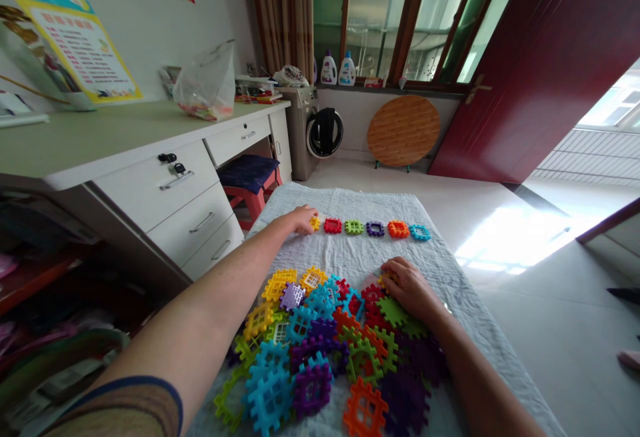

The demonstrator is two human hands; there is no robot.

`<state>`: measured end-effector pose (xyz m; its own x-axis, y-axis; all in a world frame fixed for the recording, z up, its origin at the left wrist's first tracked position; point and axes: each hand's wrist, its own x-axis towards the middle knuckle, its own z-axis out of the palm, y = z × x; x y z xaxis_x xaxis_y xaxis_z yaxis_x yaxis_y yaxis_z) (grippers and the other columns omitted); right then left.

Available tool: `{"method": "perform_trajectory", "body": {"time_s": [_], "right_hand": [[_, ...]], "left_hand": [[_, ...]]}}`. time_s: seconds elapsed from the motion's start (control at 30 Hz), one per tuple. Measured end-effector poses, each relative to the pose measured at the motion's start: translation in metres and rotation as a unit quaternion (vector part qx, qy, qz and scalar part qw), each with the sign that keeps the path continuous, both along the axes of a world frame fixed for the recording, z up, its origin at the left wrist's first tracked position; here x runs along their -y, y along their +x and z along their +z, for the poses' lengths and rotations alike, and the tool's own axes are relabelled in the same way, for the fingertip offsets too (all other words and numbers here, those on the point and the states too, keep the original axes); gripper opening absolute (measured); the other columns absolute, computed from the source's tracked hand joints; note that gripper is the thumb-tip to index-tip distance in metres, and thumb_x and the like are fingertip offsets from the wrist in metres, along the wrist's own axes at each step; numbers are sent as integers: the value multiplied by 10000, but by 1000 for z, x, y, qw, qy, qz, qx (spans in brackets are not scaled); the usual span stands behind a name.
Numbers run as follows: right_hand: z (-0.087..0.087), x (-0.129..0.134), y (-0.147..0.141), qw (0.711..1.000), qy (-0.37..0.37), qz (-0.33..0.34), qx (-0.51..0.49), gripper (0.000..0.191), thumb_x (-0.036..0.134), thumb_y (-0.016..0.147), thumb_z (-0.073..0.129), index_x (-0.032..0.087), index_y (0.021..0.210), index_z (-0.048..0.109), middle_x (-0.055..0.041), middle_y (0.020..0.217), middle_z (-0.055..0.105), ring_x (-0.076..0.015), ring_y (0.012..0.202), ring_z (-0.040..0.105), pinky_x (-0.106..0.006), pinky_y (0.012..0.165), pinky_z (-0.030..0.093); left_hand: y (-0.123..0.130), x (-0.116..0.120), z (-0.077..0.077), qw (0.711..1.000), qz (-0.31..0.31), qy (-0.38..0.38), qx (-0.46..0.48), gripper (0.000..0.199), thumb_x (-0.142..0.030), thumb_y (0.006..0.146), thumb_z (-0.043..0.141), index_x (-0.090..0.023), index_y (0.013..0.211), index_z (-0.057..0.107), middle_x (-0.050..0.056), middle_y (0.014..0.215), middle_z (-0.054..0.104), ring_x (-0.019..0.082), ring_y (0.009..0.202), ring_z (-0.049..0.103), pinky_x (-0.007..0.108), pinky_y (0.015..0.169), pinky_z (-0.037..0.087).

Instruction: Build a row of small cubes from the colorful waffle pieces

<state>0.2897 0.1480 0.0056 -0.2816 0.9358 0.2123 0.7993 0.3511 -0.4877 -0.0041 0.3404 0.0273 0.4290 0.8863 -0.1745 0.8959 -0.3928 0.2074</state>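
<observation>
The left hand (301, 220) is pinching a yellow block (315, 224); the right hand (411, 290) is touching the pile (323, 328), its grip unclear

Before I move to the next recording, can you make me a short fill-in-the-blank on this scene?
1. The row shows ____ pieces.
2. Beside the left hand, the leftmost piece is ____.
3. Between the red piece and dark purple piece lies a ____ one.
4. The rightmost piece is ____.

Missing words: six; yellow; green; blue.
</observation>
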Motion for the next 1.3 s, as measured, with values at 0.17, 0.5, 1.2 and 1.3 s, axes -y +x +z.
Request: {"method": "perform_trajectory", "body": {"time_s": [0.17,0.5,1.2,1.3], "right_hand": [[1,1,-1,1000,3,0,3,167,223,838,496,174,946,614,-80,946,579,-200,893,552,-335,833,432],[0,1,-1,1000,8,1,13,173,233,850,481,168,926,622,-81,926,582,-202,885,551,-338,827,429],[-1,0,1,1000,15,8,12,176,231,836,483,177,927,625,-72,931,584,-199,875,559,-350,825,431],[-1,0,1,1000,15,13,16,179,238,839,483,177,932,623,-73,936,580,-199,876,560,-349,827,432]], "left_hand": [[-19,14,-7,997,4,64,50,836,-218,575,658,-136,1354,366,146,1356,408,299,1231,430,338,1037,344],[-62,107,-3,964,62,64,251,573,-322,677,602,-151,1215,506,117,1209,556,257,1094,567,361,936,462],[-67,160,-19,872,124,-30,472,366,-410,780,596,-173,1058,604,79,1058,669,216,1001,625,370,910,492],[-72,159,-23,860,121,-66,491,365,-408,763,616,-164,1034,604,76,1035,675,209,975,634,369,908,493]]}}
